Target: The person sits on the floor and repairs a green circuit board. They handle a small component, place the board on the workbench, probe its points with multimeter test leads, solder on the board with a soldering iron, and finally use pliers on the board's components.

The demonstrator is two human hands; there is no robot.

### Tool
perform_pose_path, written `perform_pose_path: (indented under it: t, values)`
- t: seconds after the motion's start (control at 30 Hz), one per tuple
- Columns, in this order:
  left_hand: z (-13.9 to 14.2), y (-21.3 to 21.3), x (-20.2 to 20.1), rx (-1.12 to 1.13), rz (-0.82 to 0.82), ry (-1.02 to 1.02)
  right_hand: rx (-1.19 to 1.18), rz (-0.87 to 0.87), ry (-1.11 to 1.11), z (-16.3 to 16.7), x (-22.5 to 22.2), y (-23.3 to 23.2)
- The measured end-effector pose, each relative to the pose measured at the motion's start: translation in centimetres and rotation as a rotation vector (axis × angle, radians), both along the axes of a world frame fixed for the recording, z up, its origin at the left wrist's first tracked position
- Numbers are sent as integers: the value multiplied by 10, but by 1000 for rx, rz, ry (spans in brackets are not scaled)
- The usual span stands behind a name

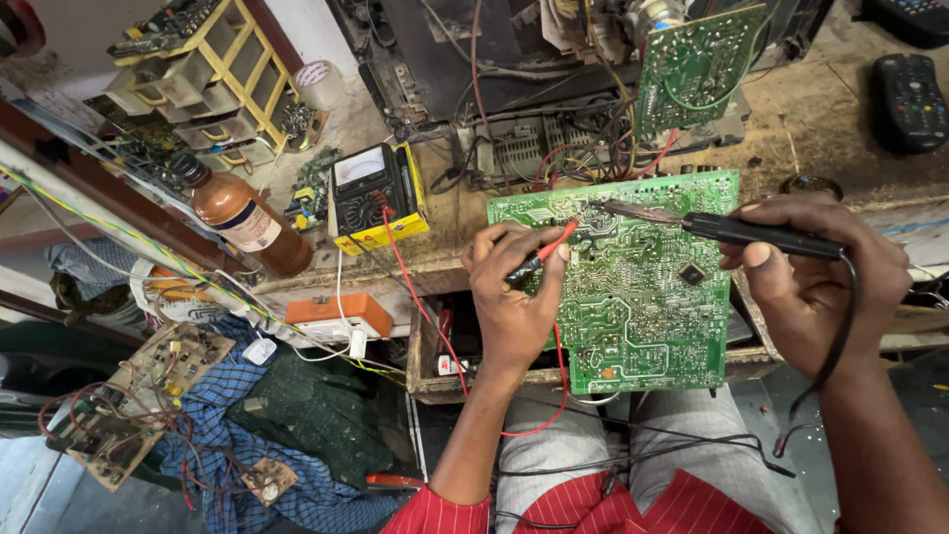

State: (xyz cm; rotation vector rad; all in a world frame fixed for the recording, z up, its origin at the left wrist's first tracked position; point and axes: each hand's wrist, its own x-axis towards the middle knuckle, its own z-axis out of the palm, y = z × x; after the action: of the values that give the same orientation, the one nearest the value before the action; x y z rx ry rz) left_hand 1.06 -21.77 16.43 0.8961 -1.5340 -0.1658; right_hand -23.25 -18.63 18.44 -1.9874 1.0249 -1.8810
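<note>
We saw the left hand [514, 302] pinching a red probe [554, 242] against the green circuit board [643, 297], which lay propped at the desk [820, 119] edge. The right hand [825, 282] gripped a black soldering iron [736, 231], tip on the board's upper part; a yellow meter [376, 198] sat nearby to the left.

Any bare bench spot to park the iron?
Best patch: bare wood between the upright green board and black remote. Left of the yellow multimeter, bottle and parts crowd it; wires fill the centre.
</note>
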Motion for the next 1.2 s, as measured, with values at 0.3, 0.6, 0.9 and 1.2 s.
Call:
perform_pose_path:
  t: [0.3, 0.6, 0.9, 1.2]
  values:
    - [1, 1, 2, -7, 6, -28, 48, 22, -64, -1, 0, 0]
    - [0, 0, 1, 4, 9, -17, 112, -35, -59, 2, -1, 0]
    - [0, 0, 0, 5, 13, -20, 98, -21, -88, -4, -8, 0]
    - [-1, 0, -1, 14, 14, -6, 130, -16, -199, -23, -27, 8]
